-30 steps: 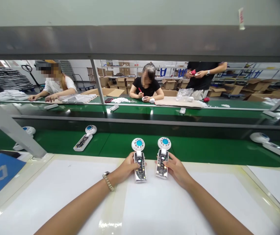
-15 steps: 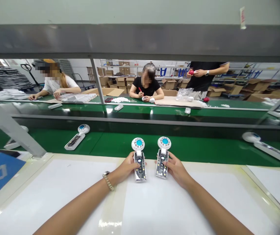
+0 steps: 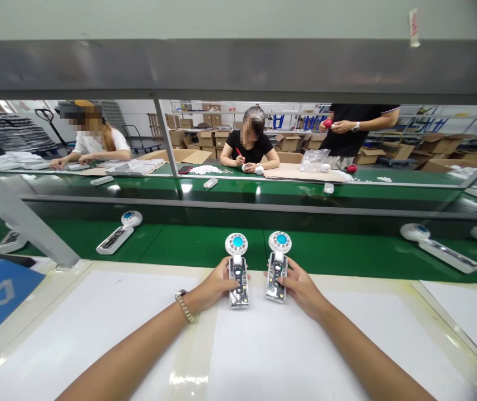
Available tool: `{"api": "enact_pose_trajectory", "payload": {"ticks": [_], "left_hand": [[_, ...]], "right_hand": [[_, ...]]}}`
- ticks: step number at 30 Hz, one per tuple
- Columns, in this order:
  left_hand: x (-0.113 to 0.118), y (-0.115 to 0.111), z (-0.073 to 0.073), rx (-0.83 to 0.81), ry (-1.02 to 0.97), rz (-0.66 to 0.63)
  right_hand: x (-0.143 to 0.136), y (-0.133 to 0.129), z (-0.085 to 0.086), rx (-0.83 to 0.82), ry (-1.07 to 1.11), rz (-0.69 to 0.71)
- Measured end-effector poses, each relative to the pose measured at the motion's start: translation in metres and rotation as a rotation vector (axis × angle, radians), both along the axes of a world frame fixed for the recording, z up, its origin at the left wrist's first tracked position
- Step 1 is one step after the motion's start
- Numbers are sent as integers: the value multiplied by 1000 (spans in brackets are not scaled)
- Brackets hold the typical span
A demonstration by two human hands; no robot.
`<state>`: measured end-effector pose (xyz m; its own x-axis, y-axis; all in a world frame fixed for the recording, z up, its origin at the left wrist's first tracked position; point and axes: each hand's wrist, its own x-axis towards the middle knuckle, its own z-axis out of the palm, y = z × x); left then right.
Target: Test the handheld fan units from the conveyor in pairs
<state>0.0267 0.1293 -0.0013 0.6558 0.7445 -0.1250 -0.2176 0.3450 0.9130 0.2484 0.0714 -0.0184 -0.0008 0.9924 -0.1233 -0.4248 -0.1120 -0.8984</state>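
Note:
My left hand is closed round a white device with a round, blue-centred head and a clear-fronted body that shows a circuit board. Its thumb lies on the front of the body. A matching device is gripped in my right hand, with the thumb likewise over the front. Both are held upright side by side, a small gap between them, heads pointing away from me. They are at the far edge of the white worktop. The fingers behind each body are mostly hidden.
On the green belt beyond the worktop lie similar devices, one at the left and another at the right. A slanted metal post and a blue object stand at left. Several people work across a second belt.
Devices on the near belt have shifted left, while pieces on the far belt have shifted right. Both my hands keep nearly the same place and hold.

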Motion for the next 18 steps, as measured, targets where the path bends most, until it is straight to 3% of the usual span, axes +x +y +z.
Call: {"api": "enact_pose_trajectory", "payload": {"ticks": [18], "left_hand": [[-1,2,-3,-35,-24,-8]], "right_hand": [[0,-2,2,-5,-1,1]]}}
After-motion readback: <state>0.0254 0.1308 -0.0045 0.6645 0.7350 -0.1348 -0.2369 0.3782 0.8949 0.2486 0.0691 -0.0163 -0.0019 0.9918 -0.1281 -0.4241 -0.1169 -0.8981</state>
